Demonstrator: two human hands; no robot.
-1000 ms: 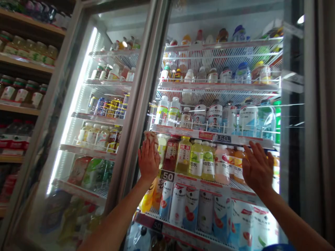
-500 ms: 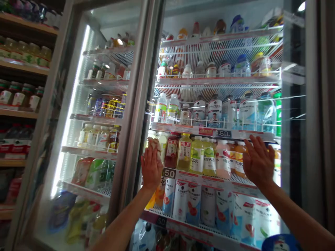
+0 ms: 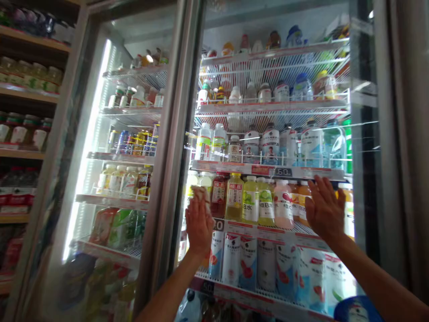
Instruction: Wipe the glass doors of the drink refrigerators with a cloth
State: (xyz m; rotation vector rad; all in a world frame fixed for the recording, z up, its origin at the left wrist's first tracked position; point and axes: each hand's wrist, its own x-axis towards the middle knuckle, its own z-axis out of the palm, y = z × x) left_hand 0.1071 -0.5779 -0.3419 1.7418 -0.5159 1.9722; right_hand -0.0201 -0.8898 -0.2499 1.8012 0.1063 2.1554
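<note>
A crumpled pale brown cloth [image 3: 201,197] lies under the fingers of my left hand [image 3: 198,226], which presses it against the glass door of a lit drinks cooler. Behind the glass beside that hand are a dark red bottle [image 3: 218,197] and a yellow bottle [image 3: 235,197]. My right hand [image 3: 325,210] is raised at the right of the same door, its fingers stretched out and nothing in it. Orange drink bottles [image 3: 303,201] show behind the glass at its left. The palm side of both hands is hidden.
A metal door frame [image 3: 176,116] divides this door from another cooler door at the left. Wooden shelves [image 3: 30,152] with jars stand at the far left. Rows of cartons [image 3: 267,264] fill a lower shelf. A round blue object [image 3: 357,308] sits at the bottom right.
My left hand and the cloth have shifted slightly right and down across the glass. My right hand stays raised with fingers stretched. The view has shifted a little.
</note>
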